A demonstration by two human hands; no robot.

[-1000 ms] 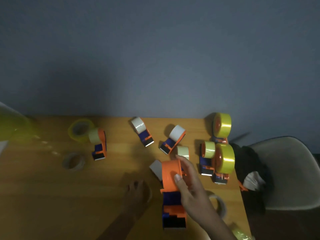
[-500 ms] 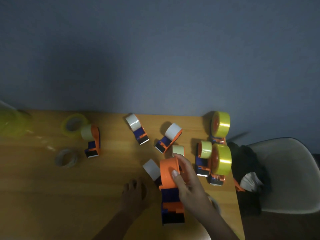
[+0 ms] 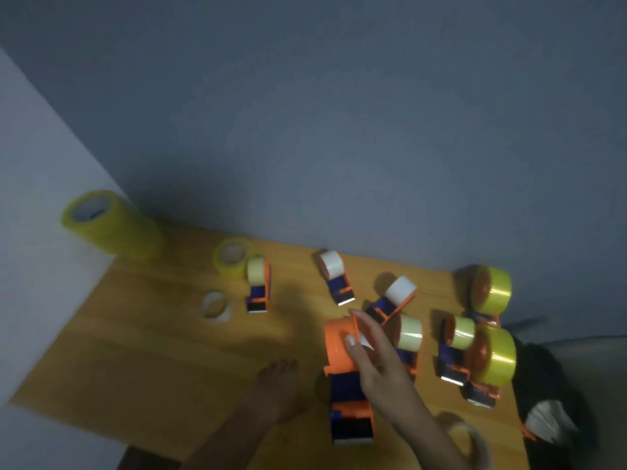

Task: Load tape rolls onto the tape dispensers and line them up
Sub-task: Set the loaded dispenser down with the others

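Observation:
My right hand (image 3: 376, 364) grips a large orange and blue tape dispenser (image 3: 342, 378) near the front middle of the wooden table (image 3: 152, 351); thumb and fingers wrap its empty orange hub. My left hand (image 3: 278, 385) rests on the table just left of it, fingers straight, holding nothing. Several small dispensers loaded with white or pale rolls lie behind, such as the small dispenser at the left (image 3: 258, 286) and the small dispenser in the middle (image 3: 336, 276). Two big dispensers with yellow rolls (image 3: 492, 290) (image 3: 495, 354) stand at the right edge.
A stack of yellow tape rolls (image 3: 112, 222) stands at the back left corner. A loose yellow roll (image 3: 232, 257) and a clear roll (image 3: 214, 305) lie at the left. Another clear roll (image 3: 464, 439) lies by my right forearm. A chair with dark cloth (image 3: 559, 385) is right of the table.
The camera has swung left, bringing the yellow roll stack into view. My right hand keeps its grip on the orange dispenser; my left hand stays flat beside it.

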